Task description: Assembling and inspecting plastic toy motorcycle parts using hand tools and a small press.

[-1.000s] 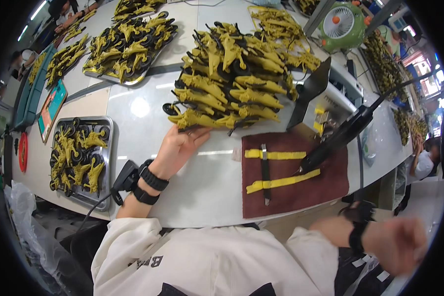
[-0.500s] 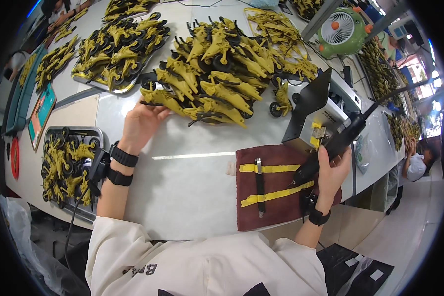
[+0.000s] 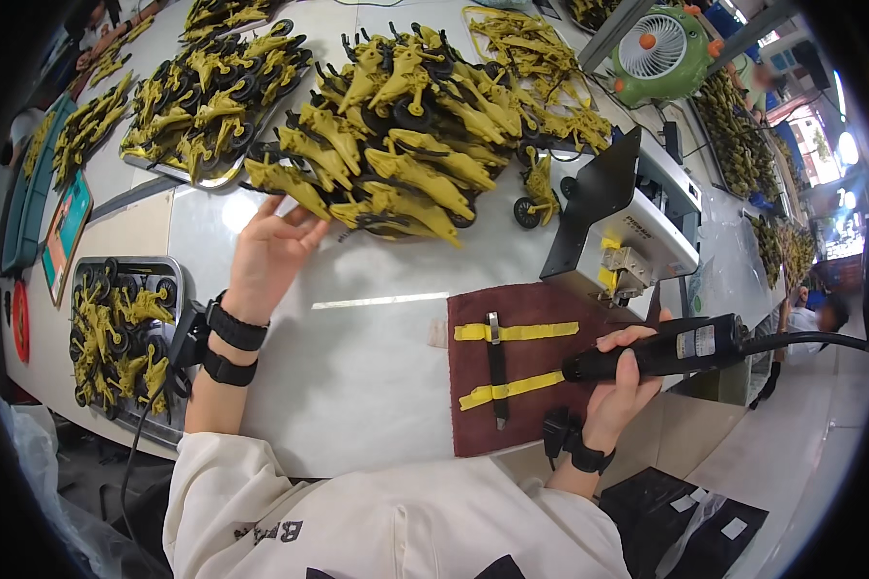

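Observation:
My left hand (image 3: 278,253) is at the near left edge of a large heap of yellow and black toy motorcycles (image 3: 420,179). Its bent fingers close on the lower edge of one toy motorcycle (image 3: 290,183), which still rests against the heap. A black electric screwdriver (image 3: 661,349) lies level in my right hand (image 3: 620,396), its cord running off to the right. The screwdriver's nose is over a dark red cloth (image 3: 541,357). Two yellow strips and a black strap with a metal clip (image 3: 495,333) lie on that cloth.
A metal tray (image 3: 179,289) of toy motorcycles stands at left, with another loaded tray (image 3: 227,179) behind. A grey box-shaped device with a black flap (image 3: 637,232) is beyond my right hand. One toy motorcycle (image 3: 539,193) stands beside it. A green fan (image 3: 658,58) is at back right.
The screwdriver has swung from steeply tilted to nearly level, and my right hand has moved lower and nearer to me. My left hand stays at the same toy motorcycle. The view has shifted slightly.

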Demonstrator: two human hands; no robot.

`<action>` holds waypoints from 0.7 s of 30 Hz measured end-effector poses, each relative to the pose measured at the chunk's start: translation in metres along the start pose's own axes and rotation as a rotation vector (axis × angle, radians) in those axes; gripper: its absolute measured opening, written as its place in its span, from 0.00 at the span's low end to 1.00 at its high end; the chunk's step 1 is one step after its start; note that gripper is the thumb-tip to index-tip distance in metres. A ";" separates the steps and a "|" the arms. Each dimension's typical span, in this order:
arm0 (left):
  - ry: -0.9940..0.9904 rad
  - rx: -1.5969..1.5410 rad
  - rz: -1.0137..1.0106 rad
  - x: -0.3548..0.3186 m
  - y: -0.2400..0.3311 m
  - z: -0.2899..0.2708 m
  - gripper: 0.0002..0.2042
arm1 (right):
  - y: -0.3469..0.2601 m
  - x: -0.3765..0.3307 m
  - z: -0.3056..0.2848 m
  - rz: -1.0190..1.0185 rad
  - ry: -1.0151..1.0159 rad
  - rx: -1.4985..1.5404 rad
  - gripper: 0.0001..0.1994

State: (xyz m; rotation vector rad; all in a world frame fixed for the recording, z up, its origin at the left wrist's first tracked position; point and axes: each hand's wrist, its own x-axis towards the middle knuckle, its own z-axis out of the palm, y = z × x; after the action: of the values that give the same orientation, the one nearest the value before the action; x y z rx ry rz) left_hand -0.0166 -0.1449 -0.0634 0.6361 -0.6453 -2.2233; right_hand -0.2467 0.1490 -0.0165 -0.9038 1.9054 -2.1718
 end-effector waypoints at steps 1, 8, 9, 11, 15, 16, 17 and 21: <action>-0.015 -0.041 0.026 0.002 0.008 -0.005 0.30 | 0.000 0.001 0.001 -0.003 -0.001 0.002 0.35; 0.073 0.024 0.170 0.024 0.048 -0.020 0.33 | -0.001 -0.002 -0.006 0.006 0.054 0.032 0.34; 0.064 0.069 0.185 0.021 0.043 -0.031 0.32 | -0.002 -0.001 -0.008 0.009 0.057 0.041 0.34; 0.185 0.308 0.339 -0.002 0.013 -0.028 0.30 | 0.005 0.000 -0.011 -0.060 0.062 0.024 0.33; -0.373 1.371 0.628 -0.076 -0.072 0.052 0.28 | 0.000 -0.002 -0.004 -0.070 0.087 0.131 0.29; -0.832 1.374 0.492 -0.072 -0.082 0.083 0.25 | -0.002 0.000 -0.004 -0.024 0.071 0.151 0.30; -0.890 1.356 0.622 -0.065 -0.098 0.112 0.23 | 0.000 0.002 -0.006 -0.009 0.059 0.134 0.31; -0.612 1.686 1.123 0.068 -0.153 0.164 0.26 | 0.001 0.000 -0.002 -0.035 -0.003 0.231 0.31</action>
State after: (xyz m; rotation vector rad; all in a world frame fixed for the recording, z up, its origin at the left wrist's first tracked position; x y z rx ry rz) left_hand -0.2349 -0.0608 -0.0498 0.1015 -2.4123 -0.3757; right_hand -0.2479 0.1504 -0.0180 -0.9015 1.6042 -2.3466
